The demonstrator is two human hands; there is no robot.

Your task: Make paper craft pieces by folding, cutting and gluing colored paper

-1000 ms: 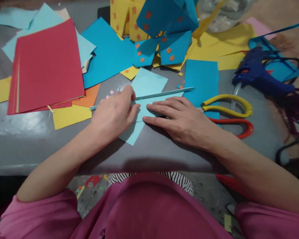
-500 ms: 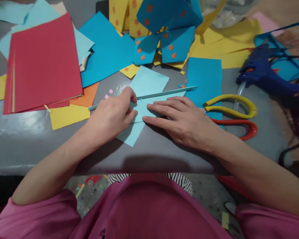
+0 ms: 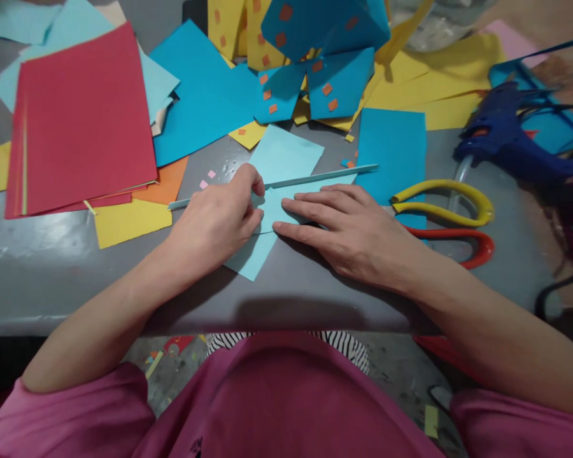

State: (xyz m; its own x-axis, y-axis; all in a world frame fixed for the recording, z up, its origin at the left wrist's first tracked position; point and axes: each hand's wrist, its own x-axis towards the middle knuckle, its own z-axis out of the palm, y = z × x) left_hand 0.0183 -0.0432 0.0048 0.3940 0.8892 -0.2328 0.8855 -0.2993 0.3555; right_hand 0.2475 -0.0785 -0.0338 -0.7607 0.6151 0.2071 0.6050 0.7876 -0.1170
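Note:
Light blue paper [image 3: 286, 156] lies on the grey table, with a narrow raised strip [image 3: 325, 178] along its upper edge. My left hand [image 3: 217, 213] rests at the paper's left part, fingers curled and thumb close to the index finger; what is between them is hidden. Flat on the right part of the paper lies my right hand [image 3: 344, 229], open with its fingers spread. Just right of it are scissors with one yellow handle [image 3: 482, 203] and one red handle [image 3: 482, 245], their blades hidden beneath the hand.
Red sheets [image 3: 83, 121] are stacked at the left over light blue ones. A blue paper bow with orange squares [image 3: 341, 86] stands at the back. A blue glue gun [image 3: 496, 124] lies at the right, near cables.

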